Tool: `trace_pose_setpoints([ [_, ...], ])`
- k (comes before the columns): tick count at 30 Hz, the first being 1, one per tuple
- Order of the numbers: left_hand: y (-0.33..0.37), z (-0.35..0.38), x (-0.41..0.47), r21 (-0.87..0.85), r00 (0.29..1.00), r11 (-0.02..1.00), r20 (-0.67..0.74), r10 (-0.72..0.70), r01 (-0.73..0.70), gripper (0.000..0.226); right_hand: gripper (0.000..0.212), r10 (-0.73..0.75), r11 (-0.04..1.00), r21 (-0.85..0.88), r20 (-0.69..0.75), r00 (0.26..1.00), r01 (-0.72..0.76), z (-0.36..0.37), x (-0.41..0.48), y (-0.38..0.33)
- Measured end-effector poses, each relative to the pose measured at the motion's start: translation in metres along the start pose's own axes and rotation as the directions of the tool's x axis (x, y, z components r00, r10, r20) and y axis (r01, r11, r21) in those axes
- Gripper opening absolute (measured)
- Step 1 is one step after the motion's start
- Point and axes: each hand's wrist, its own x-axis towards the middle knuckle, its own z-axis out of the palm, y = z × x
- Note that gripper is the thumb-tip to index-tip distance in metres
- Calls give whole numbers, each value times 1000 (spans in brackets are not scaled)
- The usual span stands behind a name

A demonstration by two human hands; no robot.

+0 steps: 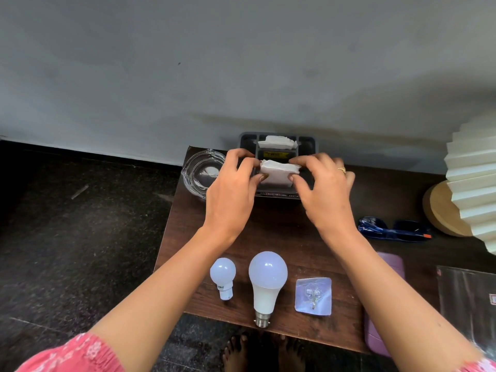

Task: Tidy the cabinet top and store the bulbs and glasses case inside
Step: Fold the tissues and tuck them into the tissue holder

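Note:
On the dark wooden cabinet top (pixel 290 237), a small white bulb (pixel 223 276) and a large white bulb (pixel 267 283) lie near the front edge. A purple glasses case (pixel 381 331) lies at the front right, mostly hidden under my right forearm. At the back stands a grey compartment tray (pixel 308 146). My left hand (pixel 230 189) and my right hand (pixel 324 189) both pinch a folded white tissue (pixel 277 174) over the tray's front compartment. A second white tissue (pixel 276 142) sits in a rear compartment.
A clear glass ashtray (pixel 201 170) sits at the back left corner. A clear adhesive hook (pixel 313 296) lies beside the large bulb. Blue sunglasses (pixel 394 229), a pleated lamp (pixel 472 183) and a dark booklet (pixel 467 304) occupy the right side. Dark floor lies left of the cabinet.

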Motion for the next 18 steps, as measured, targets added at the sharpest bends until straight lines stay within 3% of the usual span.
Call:
trace_pose_setpoints([
  [6,3,-2,-6,-57,999,998,-19,-26,25,40,31,7,999,39,-57,998,-5,-1,-4,2],
  [18,26,9,-30,-77,991,988,-28,133,-135,34,36,5,996,91,-104,995,4,-12,-33,8],
])
